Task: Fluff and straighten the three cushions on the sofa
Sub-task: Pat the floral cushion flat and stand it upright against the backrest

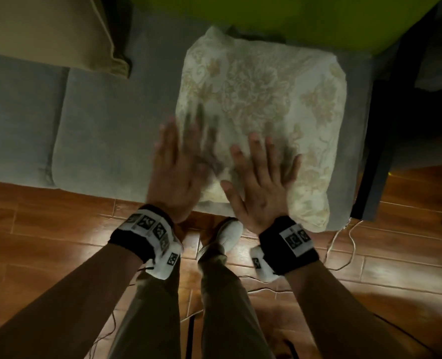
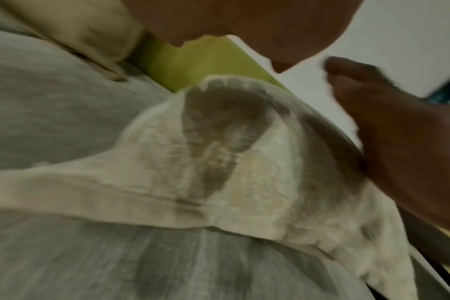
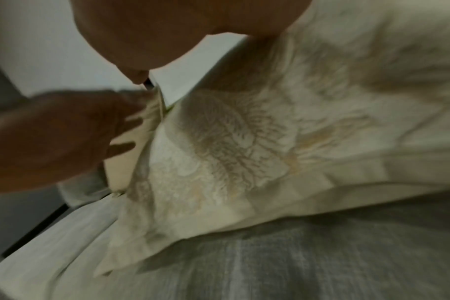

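A cream cushion (image 1: 266,99) with a gold floral pattern lies flat on the grey sofa seat (image 1: 106,125). Both hands hover flat above its near edge with fingers spread. My left hand (image 1: 178,161) is blurred by motion over the cushion's near-left corner. My right hand (image 1: 261,177) is over the near middle. The wrist views show the cushion (image 2: 231,162) (image 3: 244,142) below the palms, with finger shadows on it. A plain beige cushion (image 1: 46,29) leans at the back left, and a lime-green cushion (image 1: 292,14) stands behind the floral one.
The sofa's dark armrest (image 1: 385,151) bounds the seat on the right. A wooden floor (image 1: 46,229) lies in front, with thin white cables (image 1: 349,244) near the sofa's corner. My legs and a white shoe (image 1: 230,234) stand close to the seat's front edge.
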The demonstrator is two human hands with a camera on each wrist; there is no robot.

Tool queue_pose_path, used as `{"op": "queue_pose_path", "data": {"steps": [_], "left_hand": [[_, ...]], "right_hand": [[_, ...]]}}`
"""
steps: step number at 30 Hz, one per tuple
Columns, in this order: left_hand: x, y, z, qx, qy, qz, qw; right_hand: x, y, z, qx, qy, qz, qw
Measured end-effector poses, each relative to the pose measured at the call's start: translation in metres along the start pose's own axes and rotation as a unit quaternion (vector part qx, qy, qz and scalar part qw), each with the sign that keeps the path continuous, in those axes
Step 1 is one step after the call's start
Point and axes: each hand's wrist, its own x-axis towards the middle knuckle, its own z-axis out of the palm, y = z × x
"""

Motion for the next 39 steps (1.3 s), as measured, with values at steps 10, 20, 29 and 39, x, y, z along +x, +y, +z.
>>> {"op": "queue_pose_path", "data": {"steps": [10, 20, 29, 39], "left_hand": [[0.042, -0.031, 0.072, 0.143, -0.16, -0.011, 0.977], [0.031, -0.027, 0.047, 0.146, -0.197, 0.027, 0.969], [0.092, 0.053, -0.028, 0.056, -0.004, 0.106, 0.993], [0.134, 0.012, 0.022, 0.19, -0.185, -0.012, 0.964]], "right_hand": [[-0.018, 0.07, 0.06, -0.014, -0.097, 0.197, 0.976], [-0.096, 0.124, 0.053, 0.132, -0.138, 0.325, 0.926], [-0.02, 0.133, -0.053, 0.11, 0.14, 0.192, 0.965], [0.052, 0.178, 0.001, 0.067, -0.216, 0.108, 0.968]]}}
